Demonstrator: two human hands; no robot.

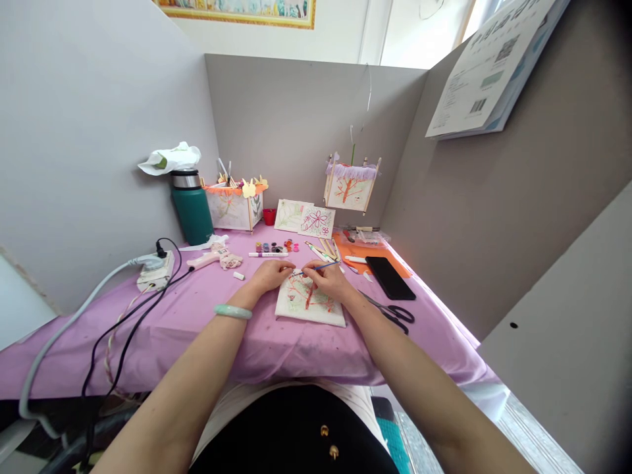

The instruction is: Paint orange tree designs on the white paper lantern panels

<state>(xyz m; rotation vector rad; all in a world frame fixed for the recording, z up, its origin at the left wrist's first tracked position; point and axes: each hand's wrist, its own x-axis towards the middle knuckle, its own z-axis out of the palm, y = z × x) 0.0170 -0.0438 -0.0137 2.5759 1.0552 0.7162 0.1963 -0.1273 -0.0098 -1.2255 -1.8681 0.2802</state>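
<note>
- The tree painting [309, 309] lay on the tablecloth [276, 355].
- Paint pots [266, 247] stood behind it.
- Scissors [384, 309] lay to its right, the smartphone [390, 278] just beyond them.
- The power strip [157, 271] lay far left, the insulated bottle [191, 209] behind it.

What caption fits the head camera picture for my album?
Blue paintbrush in the right hand, left hand at the top edge of an orange-red tree picture.

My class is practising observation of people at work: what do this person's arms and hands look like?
The left hand and right hand are ungloved, and no sleeve shows on either forearm. A smooth, pale green bangle circles the left arm near the wrist; the right wrist shows no band or bracelet. Finger rings or nail polish cannot be made out.
</note>
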